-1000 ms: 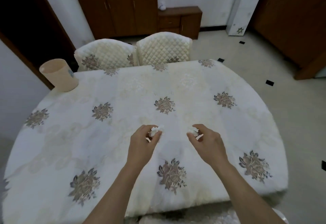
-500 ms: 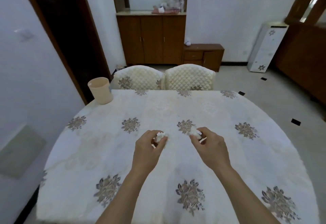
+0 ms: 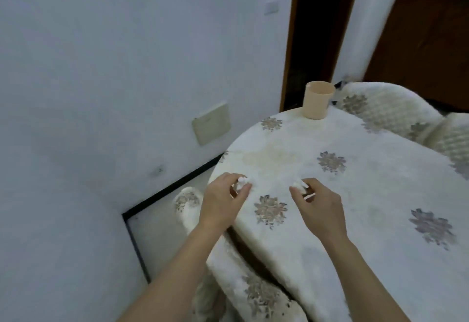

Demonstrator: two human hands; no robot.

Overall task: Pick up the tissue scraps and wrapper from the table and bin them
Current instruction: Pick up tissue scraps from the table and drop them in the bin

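My left hand is closed on a small white tissue scrap over the left edge of the round table. Further right, my right hand is closed on another white scrap, and a thin pale strip shows under its fingers. Both hands hover just above the flowered cream tablecloth. A beige plastic bin stands upright on the far edge of the table, well beyond both hands. What else lies in either palm is hidden.
A quilted chair is tucked under the table's near left side, below my left arm. Two more quilted chairs stand at the far right. A white wall is close on the left, with a dark doorway behind the bin.
The view has swung left and moved toward the table's left side. Both hands still hold their scraps, now nearer the table's left edge, and the bin appears closer, ahead.
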